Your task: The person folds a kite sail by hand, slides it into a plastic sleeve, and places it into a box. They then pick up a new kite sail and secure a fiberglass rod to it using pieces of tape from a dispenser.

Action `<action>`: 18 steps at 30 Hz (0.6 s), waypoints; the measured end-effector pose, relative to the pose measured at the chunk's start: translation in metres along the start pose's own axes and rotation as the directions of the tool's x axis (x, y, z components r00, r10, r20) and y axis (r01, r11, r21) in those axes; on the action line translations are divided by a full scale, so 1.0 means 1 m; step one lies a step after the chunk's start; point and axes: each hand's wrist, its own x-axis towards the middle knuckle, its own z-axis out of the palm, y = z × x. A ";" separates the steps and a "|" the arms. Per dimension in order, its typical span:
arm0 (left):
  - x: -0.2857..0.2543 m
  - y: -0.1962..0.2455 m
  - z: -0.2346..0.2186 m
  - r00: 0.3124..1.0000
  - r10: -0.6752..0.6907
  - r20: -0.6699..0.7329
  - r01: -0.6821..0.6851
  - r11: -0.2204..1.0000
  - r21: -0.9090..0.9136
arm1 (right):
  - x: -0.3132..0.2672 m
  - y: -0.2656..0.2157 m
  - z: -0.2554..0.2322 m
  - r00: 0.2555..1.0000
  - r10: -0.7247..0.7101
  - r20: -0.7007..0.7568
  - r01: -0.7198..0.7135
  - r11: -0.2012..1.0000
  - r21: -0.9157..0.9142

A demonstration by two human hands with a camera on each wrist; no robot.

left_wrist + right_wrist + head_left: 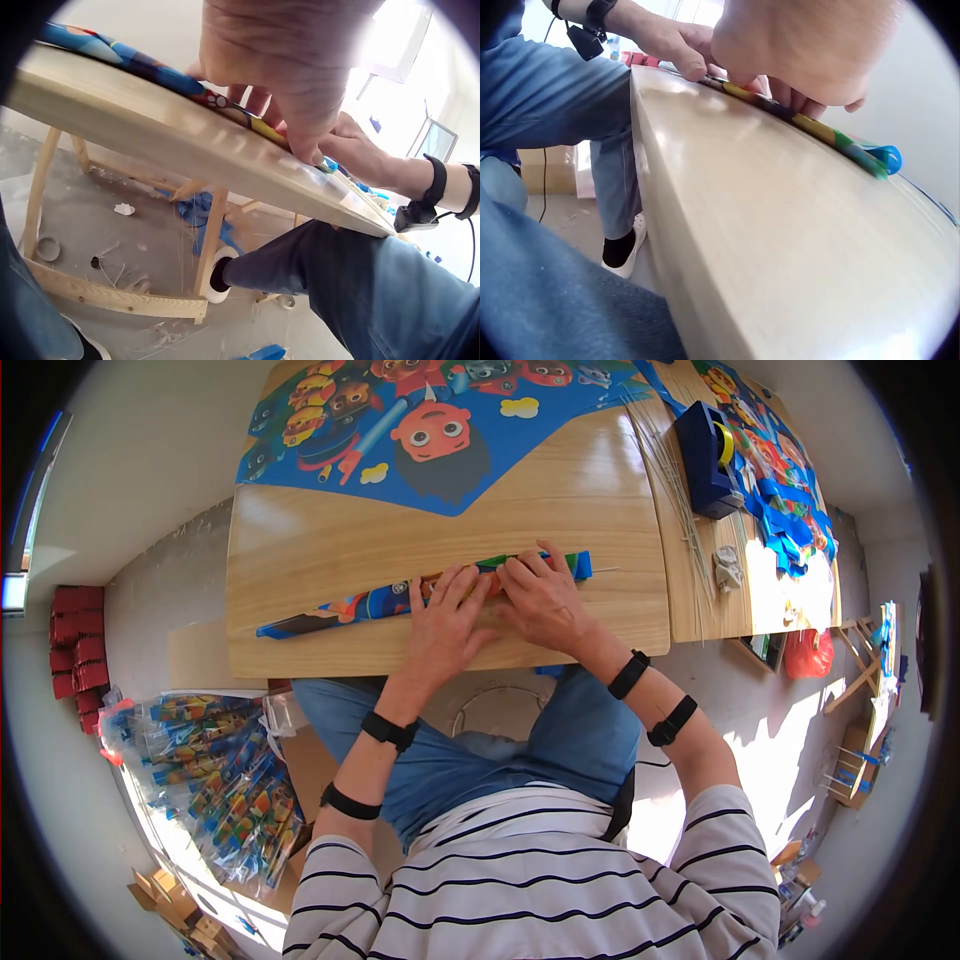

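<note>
A long, narrow roll of glossy blue, green and orange printed sheet (375, 603) lies across the pale wood-grain table (330, 530), towards its near edge. Both hands bend over the roll: the left hand (445, 625) has fingers behind it and thumb in front, a narrow hold, while the right hand (545, 600) curls its fingers over the far side, its thumb hidden in the head view.

A thin, pale rod (605, 569) sticks out of the roll towards the table's right edge. At the table's far side lies a flat blue sheet printed with cartoon characters (440, 445); a navy tape dispenser (705, 460) stands beyond its right edge.

Uneven pressure could skew the roll into a cone, its left end being unheld and tapering. If the fingers lift, springy material might uncurl; a loose wrap could let the rod slide out.
</note>
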 end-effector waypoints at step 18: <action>-0.038 0.016 0.006 0.769 -0.613 0.179 0.385 0.221 -0.896 | 0.024 0.000 0.016 0.987 -0.142 0.071 0.154 0.964 -0.215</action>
